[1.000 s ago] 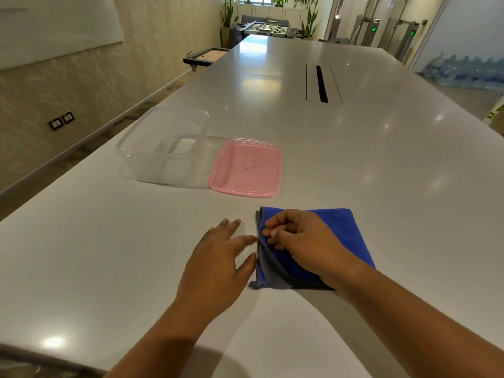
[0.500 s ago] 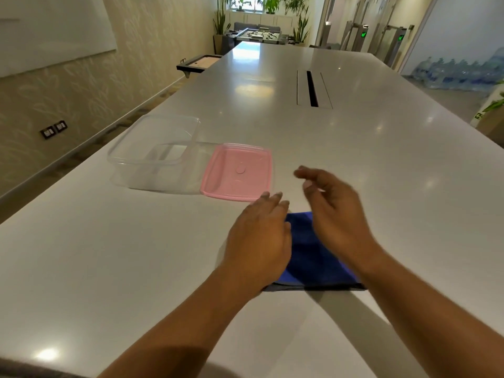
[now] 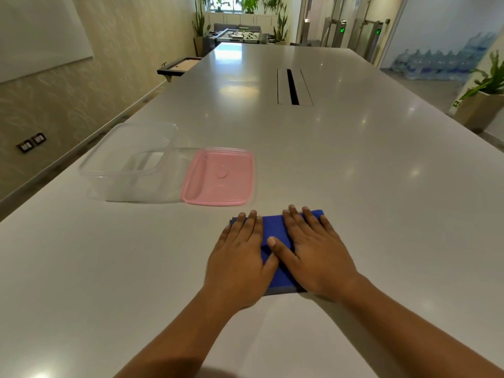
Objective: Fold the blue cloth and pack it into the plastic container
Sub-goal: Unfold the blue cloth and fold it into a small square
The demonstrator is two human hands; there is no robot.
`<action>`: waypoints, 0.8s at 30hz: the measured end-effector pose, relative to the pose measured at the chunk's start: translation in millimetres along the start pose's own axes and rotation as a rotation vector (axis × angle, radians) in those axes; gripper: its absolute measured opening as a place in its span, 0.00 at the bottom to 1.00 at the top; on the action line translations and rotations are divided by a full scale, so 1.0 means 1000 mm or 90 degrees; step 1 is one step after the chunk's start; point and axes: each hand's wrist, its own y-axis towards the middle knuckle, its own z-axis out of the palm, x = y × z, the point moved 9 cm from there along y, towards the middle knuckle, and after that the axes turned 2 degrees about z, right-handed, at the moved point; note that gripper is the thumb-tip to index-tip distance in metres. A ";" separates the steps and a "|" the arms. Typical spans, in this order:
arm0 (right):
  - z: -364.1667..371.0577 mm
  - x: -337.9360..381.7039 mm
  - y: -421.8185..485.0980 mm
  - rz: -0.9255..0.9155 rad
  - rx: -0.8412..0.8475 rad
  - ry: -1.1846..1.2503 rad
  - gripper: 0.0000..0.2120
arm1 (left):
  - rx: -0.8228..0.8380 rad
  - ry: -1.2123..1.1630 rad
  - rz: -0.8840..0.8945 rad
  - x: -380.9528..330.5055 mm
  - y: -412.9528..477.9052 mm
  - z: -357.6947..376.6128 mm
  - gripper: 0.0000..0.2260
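The blue cloth (image 3: 273,227) lies folded into a narrow rectangle on the white table, mostly covered by my hands. My left hand (image 3: 241,257) lies flat, palm down, on its left half. My right hand (image 3: 313,252) lies flat on its right half, fingers spread, thumb resting on the cloth's middle. Neither hand grips anything. The clear plastic container (image 3: 128,162) stands open and empty to the far left. Its pink lid (image 3: 218,177) lies flat beside it, just beyond the cloth.
The long white table (image 3: 354,186) stretches ahead, with a cable slot (image 3: 293,87) in its middle. The table's left edge runs close to the container. A planter (image 3: 482,105) stands off the right side.
The cloth has been folded over once more into a narrower shape. Both hands, which were lifted above it half a second ago, now lie flat on top of it.
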 end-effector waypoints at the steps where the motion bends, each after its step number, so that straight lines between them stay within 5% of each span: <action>1: -0.001 -0.006 0.001 0.019 0.000 -0.006 0.48 | -0.001 -0.002 -0.009 0.001 0.001 0.001 0.35; 8: -0.008 -0.030 0.000 0.095 0.034 0.072 0.45 | 0.028 -0.036 -0.015 0.001 0.000 -0.002 0.35; 13: -0.044 -0.073 -0.013 0.235 -0.102 0.186 0.39 | -0.033 -0.122 -0.043 0.030 -0.012 -0.032 0.23; 19: -0.039 -0.091 -0.015 0.318 -0.031 0.263 0.38 | 0.007 -0.141 -0.044 0.042 -0.028 -0.028 0.23; 24: -0.043 -0.088 -0.013 0.335 -0.063 0.545 0.27 | 0.000 -0.144 -0.050 0.044 -0.029 -0.027 0.24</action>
